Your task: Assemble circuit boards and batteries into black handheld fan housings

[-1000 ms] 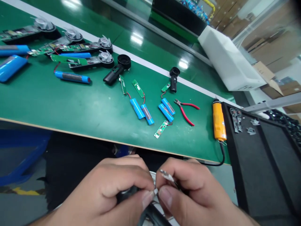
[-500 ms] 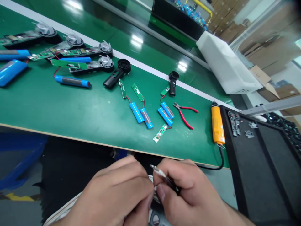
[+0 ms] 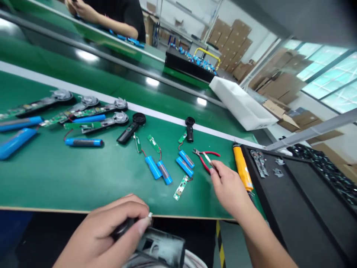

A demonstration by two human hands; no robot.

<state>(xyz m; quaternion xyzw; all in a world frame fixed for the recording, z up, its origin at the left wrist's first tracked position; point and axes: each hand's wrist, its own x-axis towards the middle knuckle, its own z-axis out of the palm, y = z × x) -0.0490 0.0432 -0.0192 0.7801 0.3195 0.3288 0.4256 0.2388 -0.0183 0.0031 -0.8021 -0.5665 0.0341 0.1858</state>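
Head view: left hand (image 3: 111, 227) is at the front edge of the green worktop (image 3: 111, 175), its grip pinching a small white piece (image 3: 150, 214) between thumb and forefinger. A dark housing (image 3: 164, 245) lies just below and to the right of that hand; contact between the two is partly hidden. Right hand (image 3: 230, 188) is above the worktop, grip closed with thumb and forefinger around a slim tool (image 3: 207, 158). The tool's pale end overlaps the red-handled cutters (image 3: 214, 153) in view; cannot tell whether they touch. Just left of the cutters: two blue cells (image 3: 184, 166) side by side, with a green circuit board (image 3: 181, 188) below them. Further left, another blue cell pair (image 3: 153, 167), wired to boards. Right of the right hand, an orange driver (image 3: 242, 167) lies beside a black tray (image 3: 298, 208). Across the line, a co-worker's hands (image 3: 85, 11) are partly in frame.
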